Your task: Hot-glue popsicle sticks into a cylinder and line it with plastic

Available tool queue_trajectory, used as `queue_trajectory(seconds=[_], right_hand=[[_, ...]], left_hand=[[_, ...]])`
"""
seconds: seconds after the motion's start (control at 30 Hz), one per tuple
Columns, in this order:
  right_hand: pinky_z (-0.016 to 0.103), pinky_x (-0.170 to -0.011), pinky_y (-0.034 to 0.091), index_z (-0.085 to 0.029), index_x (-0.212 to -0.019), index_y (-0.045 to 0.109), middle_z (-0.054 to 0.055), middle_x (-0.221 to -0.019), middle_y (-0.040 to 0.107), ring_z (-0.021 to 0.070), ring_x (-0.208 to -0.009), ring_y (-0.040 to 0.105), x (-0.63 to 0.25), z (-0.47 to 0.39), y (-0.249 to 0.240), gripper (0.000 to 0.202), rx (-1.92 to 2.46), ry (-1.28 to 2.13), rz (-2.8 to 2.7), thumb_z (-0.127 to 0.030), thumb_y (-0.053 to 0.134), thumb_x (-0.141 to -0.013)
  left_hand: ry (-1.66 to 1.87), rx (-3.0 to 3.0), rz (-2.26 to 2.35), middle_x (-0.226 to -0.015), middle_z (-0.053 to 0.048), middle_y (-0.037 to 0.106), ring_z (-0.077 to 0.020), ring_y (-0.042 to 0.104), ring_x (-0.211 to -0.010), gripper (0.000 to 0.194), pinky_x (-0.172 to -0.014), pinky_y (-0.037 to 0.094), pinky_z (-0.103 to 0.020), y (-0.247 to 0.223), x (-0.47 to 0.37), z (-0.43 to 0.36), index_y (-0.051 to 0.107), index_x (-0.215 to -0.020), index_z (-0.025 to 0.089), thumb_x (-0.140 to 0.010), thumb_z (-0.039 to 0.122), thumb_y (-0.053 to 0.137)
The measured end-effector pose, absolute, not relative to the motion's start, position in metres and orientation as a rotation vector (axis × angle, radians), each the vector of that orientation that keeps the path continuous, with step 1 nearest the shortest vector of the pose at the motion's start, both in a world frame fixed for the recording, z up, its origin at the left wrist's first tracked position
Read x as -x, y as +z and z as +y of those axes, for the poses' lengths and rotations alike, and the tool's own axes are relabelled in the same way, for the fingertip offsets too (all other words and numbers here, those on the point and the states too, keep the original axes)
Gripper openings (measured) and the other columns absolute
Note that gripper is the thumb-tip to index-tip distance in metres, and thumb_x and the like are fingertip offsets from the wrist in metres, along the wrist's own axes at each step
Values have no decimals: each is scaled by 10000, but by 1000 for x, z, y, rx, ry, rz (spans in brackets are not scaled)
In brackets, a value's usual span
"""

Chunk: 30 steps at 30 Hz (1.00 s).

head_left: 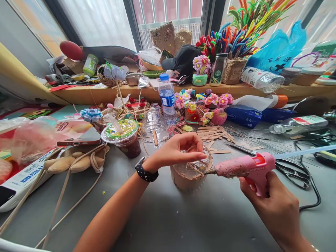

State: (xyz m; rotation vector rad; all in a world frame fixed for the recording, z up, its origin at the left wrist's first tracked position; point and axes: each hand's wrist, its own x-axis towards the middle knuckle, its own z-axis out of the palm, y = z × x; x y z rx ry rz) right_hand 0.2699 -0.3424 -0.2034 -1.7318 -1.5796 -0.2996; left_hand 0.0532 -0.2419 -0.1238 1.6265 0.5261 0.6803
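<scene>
My right hand (275, 203) grips a pink glue gun (246, 165) by its handle, a finger near the trigger. The gun's nozzle points left and meets, or nearly meets, the rim of a round brown-wrapped container (187, 178) with clear plastic at its top. Above that container my left hand (181, 150) hovers, a dotted black watch (146, 170) on its wrist. Its fingers curl in towards the thumb; whatever lies between the tips is too small to make out. A strand of twine runs along the container's top towards the nozzle.
Behind stand a lidded drink cup (120, 136), a water bottle (167, 99) and crocheted flowers (204, 101). Flat wooden sticks (214, 134) lie past the container. Scissors (294, 176) and a black cable (319, 196) are at right. A phone (78, 142) and cords occupy the left.
</scene>
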Motion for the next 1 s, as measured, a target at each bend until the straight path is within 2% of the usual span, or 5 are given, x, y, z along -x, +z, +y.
queue_trajectory(seconds=[0.53, 1.0], right_hand=[[217, -382, 305, -215, -603, 349, -56, -440, 402, 69, -346, 371, -272, -345, -201, 260, 1728, -387, -1601, -394, 482, -737], [232, -404, 303, -216, -602, 361, -49, -447, 403, 80, -372, 375, -275, -345, -203, 256, 1769, -360, -1575, -411, 478, -721]], left_hand=[[677, -1645, 526, -673, 29, 469, -44, 419, -595, 166, -533, 342, -166, -124, -53, -242, 485, -702, 123, -699, 196, 634], [682, -1649, 534, -679, 25, 467, -43, 420, -605, 161, -537, 351, -160, -124, -53, -242, 482, -706, 119, -702, 181, 630]])
